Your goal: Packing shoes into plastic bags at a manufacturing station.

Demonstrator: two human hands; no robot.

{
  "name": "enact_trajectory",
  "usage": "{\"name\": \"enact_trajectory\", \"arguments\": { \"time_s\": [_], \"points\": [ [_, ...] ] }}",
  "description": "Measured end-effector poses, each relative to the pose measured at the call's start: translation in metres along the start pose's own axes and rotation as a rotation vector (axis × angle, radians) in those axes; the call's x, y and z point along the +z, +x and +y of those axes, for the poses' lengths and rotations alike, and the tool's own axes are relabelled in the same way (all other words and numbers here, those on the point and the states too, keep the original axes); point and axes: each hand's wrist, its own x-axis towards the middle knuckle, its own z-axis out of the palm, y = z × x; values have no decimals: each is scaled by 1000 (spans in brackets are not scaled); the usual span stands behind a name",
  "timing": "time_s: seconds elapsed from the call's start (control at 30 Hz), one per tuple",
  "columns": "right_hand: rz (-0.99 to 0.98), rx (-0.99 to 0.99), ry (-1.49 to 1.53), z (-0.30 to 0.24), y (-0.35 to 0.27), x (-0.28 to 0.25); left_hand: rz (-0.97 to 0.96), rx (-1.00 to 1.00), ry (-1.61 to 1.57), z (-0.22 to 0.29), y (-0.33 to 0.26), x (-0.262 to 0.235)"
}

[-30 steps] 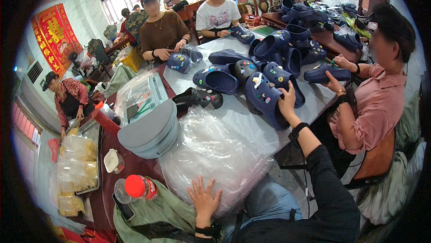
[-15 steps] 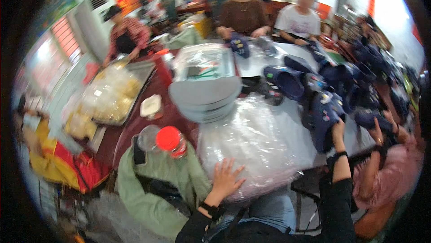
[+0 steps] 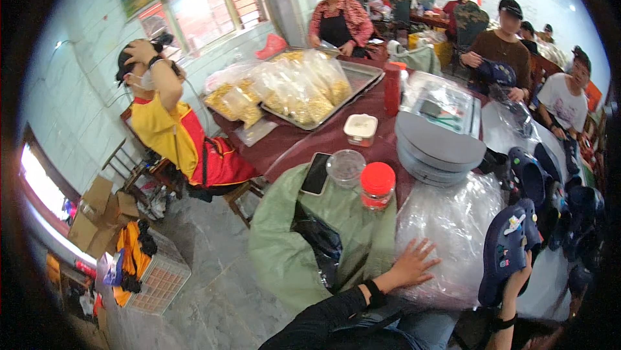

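My left hand (image 3: 414, 264) lies palm down with fingers spread on a stack of clear plastic bags (image 3: 446, 220). My right hand (image 3: 517, 280) grips a pair of navy clogs (image 3: 506, 246) decorated with small coloured charms. The clogs are held upright, just right of the bags. More navy clogs (image 3: 527, 175) are heaped beyond them on the right. Left of the bags, a green sack (image 3: 275, 240) carries a red-lidded jar (image 3: 377, 185), a clear round container (image 3: 346, 167) and a phone (image 3: 316, 174).
Behind the bags stand stacked grey bins (image 3: 440, 156). A metal tray (image 3: 362, 78) holds bags of small yellow pieces on the dark red table (image 3: 291, 156). Co-workers sit around, one in yellow and red (image 3: 171, 130) at left. A plastic crate (image 3: 165, 275) stands on the floor.
The view has swung left. My right hand has brought the clogs away from the heap, closer to the bags. My left hand remains on the bags.
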Motion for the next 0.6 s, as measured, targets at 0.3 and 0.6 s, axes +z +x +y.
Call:
{"name": "enact_trajectory", "arguments": {
  "time_s": [0.3,0.6],
  "points": [
    [-136,58,-312,19,15,57,48,8,-27,-4,0,-1],
    [-71,98,-347,41,20,57,-29,-19,-42,2,0,-17]
  ]
}}
